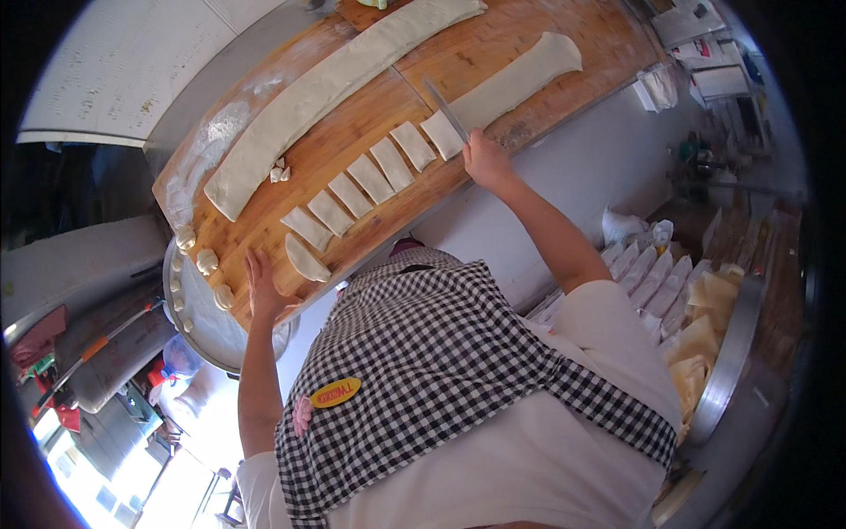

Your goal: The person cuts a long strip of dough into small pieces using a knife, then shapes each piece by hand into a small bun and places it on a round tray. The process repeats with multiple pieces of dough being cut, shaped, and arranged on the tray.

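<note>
My right hand (489, 161) is closed around the handle of a knife (448, 112). The blade lies across a flat strip of dough (512, 86), between its long part and a cut piece (443, 135) at the near end. From there a slanting row of several cut dough pieces (370, 178) runs toward the left, ending in a rounded end piece (307, 258). My left hand (266, 288) rests with fingers spread on the near left edge of the wooden board (390, 86), apart from the dough. It holds nothing.
A longer, thicker dough strip (330, 99) lies farther back on the board, with small scraps (279, 172) beside it. Several shaped dough knots (207, 262) sit by the left edge, above a round metal tray (218, 337). Filled bags (651, 278) stand at the right.
</note>
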The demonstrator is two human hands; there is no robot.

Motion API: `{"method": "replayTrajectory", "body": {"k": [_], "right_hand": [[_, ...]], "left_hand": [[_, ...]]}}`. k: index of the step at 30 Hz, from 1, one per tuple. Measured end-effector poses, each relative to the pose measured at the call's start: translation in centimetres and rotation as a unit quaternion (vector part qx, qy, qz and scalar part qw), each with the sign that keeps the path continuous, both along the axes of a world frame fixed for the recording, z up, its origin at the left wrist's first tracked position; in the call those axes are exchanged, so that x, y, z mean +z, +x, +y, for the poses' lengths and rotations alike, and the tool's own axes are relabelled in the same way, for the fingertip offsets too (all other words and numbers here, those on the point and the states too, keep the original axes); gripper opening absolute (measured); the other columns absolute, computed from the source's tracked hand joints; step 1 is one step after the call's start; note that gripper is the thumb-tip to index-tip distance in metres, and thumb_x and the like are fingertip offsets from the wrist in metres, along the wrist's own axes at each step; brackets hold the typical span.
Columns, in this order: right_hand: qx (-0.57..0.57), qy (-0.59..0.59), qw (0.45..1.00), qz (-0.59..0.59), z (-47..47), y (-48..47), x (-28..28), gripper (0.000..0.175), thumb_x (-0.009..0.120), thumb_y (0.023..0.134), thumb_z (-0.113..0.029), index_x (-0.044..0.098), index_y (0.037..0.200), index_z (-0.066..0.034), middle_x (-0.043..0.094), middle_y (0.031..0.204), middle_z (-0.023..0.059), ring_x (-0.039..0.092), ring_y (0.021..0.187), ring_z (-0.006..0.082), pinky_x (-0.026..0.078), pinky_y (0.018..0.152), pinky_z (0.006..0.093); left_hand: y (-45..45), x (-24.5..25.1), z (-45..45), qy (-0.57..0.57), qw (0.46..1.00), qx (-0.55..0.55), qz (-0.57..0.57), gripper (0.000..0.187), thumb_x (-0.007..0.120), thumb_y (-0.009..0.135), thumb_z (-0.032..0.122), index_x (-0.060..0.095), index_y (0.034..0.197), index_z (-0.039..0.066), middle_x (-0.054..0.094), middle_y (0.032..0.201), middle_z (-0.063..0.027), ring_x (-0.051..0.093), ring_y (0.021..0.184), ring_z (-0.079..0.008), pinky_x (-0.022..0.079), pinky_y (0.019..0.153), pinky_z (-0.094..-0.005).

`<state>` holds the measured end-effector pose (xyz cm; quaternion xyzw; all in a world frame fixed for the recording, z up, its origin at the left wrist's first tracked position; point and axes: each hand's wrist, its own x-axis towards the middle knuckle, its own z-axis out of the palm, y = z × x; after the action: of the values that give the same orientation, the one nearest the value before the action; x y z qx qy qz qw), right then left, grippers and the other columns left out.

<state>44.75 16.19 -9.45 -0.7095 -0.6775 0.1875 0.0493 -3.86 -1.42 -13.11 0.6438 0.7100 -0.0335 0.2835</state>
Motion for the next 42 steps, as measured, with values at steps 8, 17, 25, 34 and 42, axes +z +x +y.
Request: {"method": "replayTrajectory", "body": {"k": [8,17,25,34,42], "right_hand": [[-0.047,0.111,0.984,0.134,2.5,4.2,2.3,0.028,0.053,0.095,-0.027,0.050,0.097,0.0009,0.063,0.082,0.0269,0.062,0.081,0.0461,0.047,0.072,0.0554],[-0.001,0.095,0.995,0.041,5.3,8.1,3.3,0.032,0.051,0.095,-0.032,0.051,0.095,0.0001,0.064,0.078,0.0242,0.063,0.079,0.0439,0.049,0.071,0.0539],[0.019,0.101,0.994,-0.024,6.1,10.8,2.6,0.029,0.056,0.093,-0.030,0.051,0.092,-0.0009,0.064,0.076,0.0219,0.062,0.073,0.0432,0.047,0.067,0.0519],[-0.060,0.154,0.986,-0.016,7.6,14.0,4.5,0.032,0.054,0.094,-0.033,0.055,0.092,-0.0010,0.065,0.086,0.0242,0.063,0.083,0.0429,0.047,0.074,0.0528],[-0.120,0.175,0.974,0.077,10.1,18.1,5.1,0.035,0.052,0.094,-0.037,0.057,0.096,-0.0017,0.066,0.091,0.0239,0.062,0.091,0.0419,0.048,0.079,0.0522]], "left_hand": [[-0.3,0.0,-0.1,-0.012,1.000,0.017,0.003,0.143,0.095,0.037,0.020,0.011,0.152,0.001,-0.003,0.160,-0.0202,0.004,0.147,-0.0383,0.021,0.119,-0.0398],[-0.4,0.7,-0.3,0.008,1.000,0.002,-0.012,0.144,0.095,0.037,0.019,0.011,0.153,0.002,-0.005,0.160,-0.0190,0.004,0.148,-0.0370,0.021,0.119,-0.0388],[-0.3,0.9,-0.3,0.003,1.000,-0.001,0.006,0.145,0.095,0.036,0.019,0.011,0.153,0.002,-0.006,0.160,-0.0180,0.003,0.148,-0.0365,0.022,0.119,-0.0389],[-0.6,1.2,-0.5,-0.009,0.999,-0.007,0.031,0.145,0.095,0.036,0.021,0.011,0.153,0.003,-0.007,0.160,-0.0170,0.004,0.148,-0.0366,0.022,0.119,-0.0390],[-1.1,1.1,-0.8,-0.015,1.000,-0.008,0.012,0.146,0.094,0.037,0.022,0.009,0.153,0.003,-0.008,0.161,-0.0159,0.004,0.148,-0.0363,0.021,0.119,-0.0393]]}}
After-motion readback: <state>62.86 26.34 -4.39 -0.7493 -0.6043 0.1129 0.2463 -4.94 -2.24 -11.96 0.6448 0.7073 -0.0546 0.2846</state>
